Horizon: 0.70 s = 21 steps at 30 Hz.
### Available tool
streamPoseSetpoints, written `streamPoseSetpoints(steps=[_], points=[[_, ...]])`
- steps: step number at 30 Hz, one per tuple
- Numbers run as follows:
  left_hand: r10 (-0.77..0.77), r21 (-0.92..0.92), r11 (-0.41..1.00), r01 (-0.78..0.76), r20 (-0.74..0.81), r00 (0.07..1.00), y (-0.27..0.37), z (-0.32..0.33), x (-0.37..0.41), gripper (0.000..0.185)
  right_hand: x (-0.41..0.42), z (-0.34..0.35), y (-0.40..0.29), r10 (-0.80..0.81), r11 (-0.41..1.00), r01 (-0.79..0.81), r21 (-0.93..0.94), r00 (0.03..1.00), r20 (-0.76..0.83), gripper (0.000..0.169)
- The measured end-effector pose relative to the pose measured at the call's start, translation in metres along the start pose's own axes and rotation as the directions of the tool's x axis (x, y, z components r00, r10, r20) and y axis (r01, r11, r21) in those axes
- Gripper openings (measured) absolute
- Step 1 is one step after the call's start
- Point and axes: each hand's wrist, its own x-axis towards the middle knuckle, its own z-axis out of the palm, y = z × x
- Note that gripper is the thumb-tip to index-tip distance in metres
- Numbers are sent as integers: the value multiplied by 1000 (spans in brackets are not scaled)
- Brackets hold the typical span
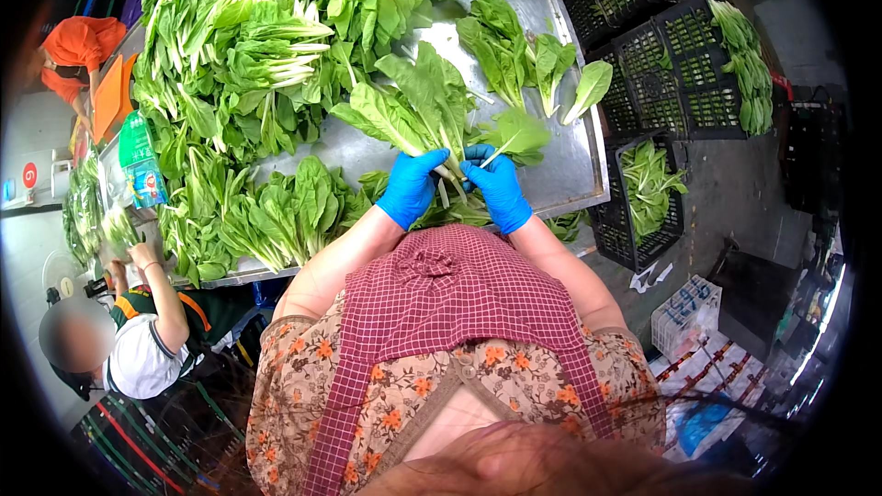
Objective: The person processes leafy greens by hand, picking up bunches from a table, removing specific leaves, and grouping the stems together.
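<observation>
My left hand [412, 186], in a blue glove, grips a small bunch of leafy greens [424, 107] by the pale stems, leaves pointing away from me. Just beside it, my right hand [501, 189], gloved the same, pinches the stalk of a single leaf [520, 131], whose blade is blurred. Both hands are above the near edge of a metal table [565, 182]. Loose greens [499, 48] and a separate leaf [589, 91] lie beyond my right hand. To the left, more greens [275, 210] lie along the near edge.
A large heap of greens [275, 55] covers the table's far left. Black plastic crates [648, 76] with greens stand at the right, and another crate [637, 200] sits nearer. A co-worker [148, 351] handles bagged greens [117, 227] at the left; another person [83, 48] stands farther off.
</observation>
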Motion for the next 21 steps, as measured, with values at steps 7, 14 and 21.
streamPoseSetpoints(steps=[7,14,21], points=[[-32,77,996,36,-46,998,1,2,1,28,7,-2,5,-171,958,180,-223,983,62,30],[-53,101,993,58,-50,997,1,-1,5,17,3,1,5,-136,963,135,-233,991,9,33],[-33,36,999,36,-87,996,-2,-2,7,18,4,19,-7,-161,987,158,-32,982,-98,33]])
